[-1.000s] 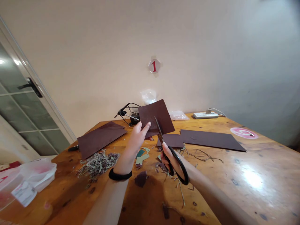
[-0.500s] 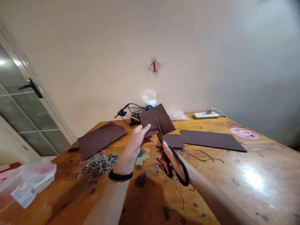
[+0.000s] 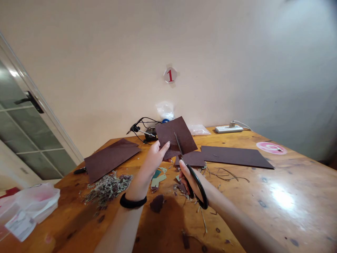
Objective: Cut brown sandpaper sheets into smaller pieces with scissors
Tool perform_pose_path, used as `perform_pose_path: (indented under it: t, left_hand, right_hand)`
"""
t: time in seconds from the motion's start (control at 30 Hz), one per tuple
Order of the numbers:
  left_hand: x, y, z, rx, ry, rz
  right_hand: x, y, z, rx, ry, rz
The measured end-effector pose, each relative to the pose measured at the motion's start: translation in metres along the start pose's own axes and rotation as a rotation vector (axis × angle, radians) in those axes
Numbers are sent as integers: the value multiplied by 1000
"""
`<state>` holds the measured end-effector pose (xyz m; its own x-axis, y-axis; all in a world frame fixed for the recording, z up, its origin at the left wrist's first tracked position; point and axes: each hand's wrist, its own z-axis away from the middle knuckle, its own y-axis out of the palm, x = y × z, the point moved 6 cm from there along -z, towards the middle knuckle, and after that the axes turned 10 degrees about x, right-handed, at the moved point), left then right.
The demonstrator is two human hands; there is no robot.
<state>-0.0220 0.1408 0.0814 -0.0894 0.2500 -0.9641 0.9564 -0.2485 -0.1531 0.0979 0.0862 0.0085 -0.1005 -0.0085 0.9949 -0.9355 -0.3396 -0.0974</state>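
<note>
My left hand [image 3: 157, 154] pinches a dark brown leather-like sheet [image 3: 171, 130] near its lower edge, holding it tilted above the table, thumb on the near face. Black-handled scissors [image 3: 200, 191] are in my right hand [image 3: 187, 174], with fingers through the loops. A scissor blade lies over the near face of the sheet, pointing up and left; the other blade is hidden behind it. Below my hands lie green and beige cut pieces [image 3: 159, 180] and a small dark brown scrap [image 3: 157, 203]. A black band circles my left wrist.
Larger brown sheets lie left [image 3: 112, 158] and right [image 3: 237, 156] on the wooden table. A heap of shredded bits [image 3: 109, 189] sits at left, near a white plastic bag [image 3: 39, 202]. Cords [image 3: 228, 174] and a power strip [image 3: 228, 129] are at right; a soldering-iron-like tool [image 3: 143, 131] stands behind.
The scissor handles have drawn closer together, and my right hand has shifted slightly left. The sheet stays in my left hand. The whole view has shifted a little.
</note>
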Motion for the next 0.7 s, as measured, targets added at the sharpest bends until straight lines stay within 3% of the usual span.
perform_pose_path:
  t: [0.23, 0.7]
  left_hand:
    - [4, -1, -6, -2, 143, -6]
    - [17, -2, -10, -6, 174, -19]
  right_hand:
    - [2, -19, 0, -130, -5, 460]
    - [10, -18, 3, -128, -37, 487]
